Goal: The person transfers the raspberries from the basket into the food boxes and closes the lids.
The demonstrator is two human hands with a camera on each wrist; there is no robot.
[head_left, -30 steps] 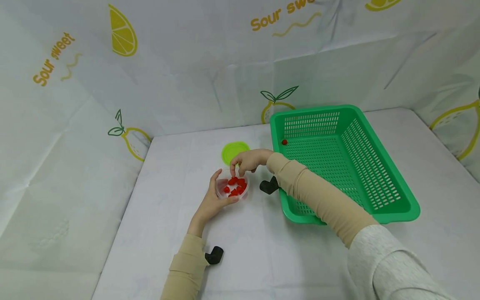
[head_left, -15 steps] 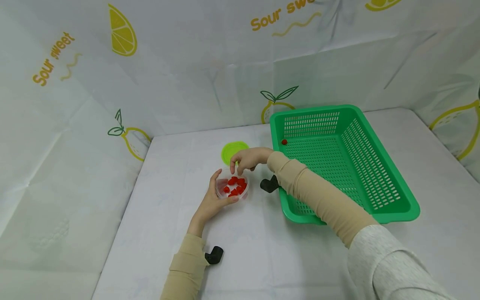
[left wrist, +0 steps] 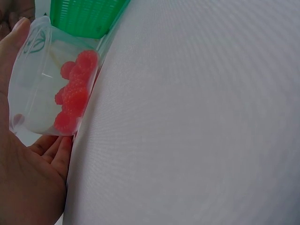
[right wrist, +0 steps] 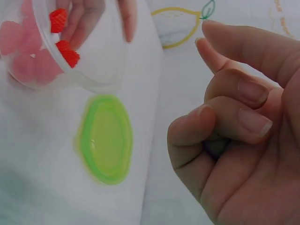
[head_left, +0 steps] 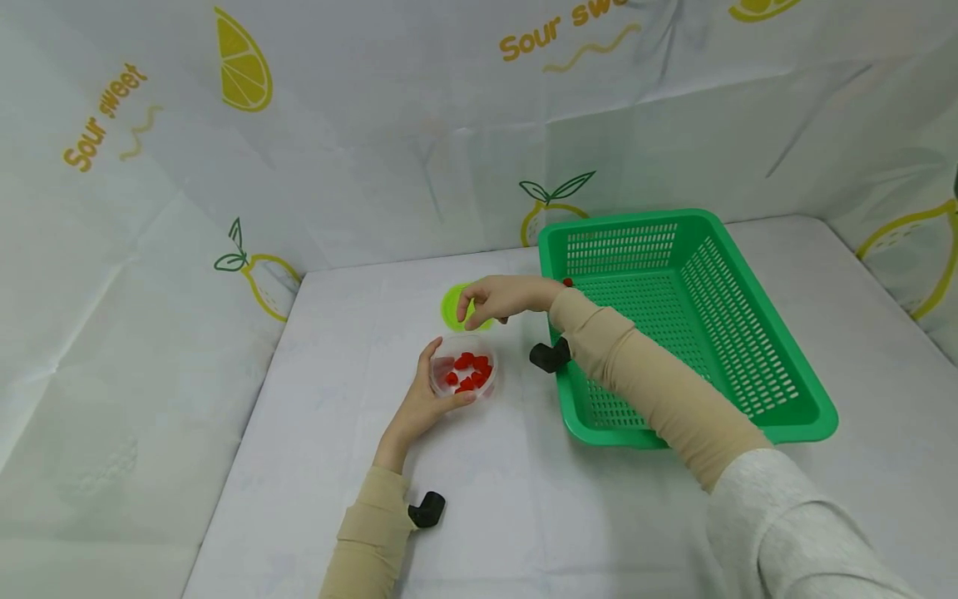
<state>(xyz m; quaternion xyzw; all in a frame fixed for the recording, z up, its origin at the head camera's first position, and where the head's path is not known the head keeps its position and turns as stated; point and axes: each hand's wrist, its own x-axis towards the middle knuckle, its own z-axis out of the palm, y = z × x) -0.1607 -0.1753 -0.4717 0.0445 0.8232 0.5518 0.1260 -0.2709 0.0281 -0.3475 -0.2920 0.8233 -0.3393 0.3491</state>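
My left hand point(head_left: 421, 409) grips the side of a round clear plastic tub point(head_left: 443, 366), its fingers and thumb spread about the wall. Several red raspberries point(left wrist: 75, 96) lie at the bottom of the tub. Just beyond the tub, my right hand point(head_left: 503, 294) hovers over the bright green lid point(right wrist: 107, 140), partly covering it in the head view. The right wrist view shows its thumb and index finger apart, the other fingers loosely bent, and nothing held.
To the right stands a large green plastic basket point(head_left: 784, 333) with slotted walls; my right forearm crosses over its left rim. A single raspberry point(head_left: 567, 283) sits inside its far left corner. A lemon-print white cloth point(head_left: 374, 166) hangs behind the table.
My right hand has risen out from over the tub and moved away toward the lid. The left hand and tub have stayed in place.
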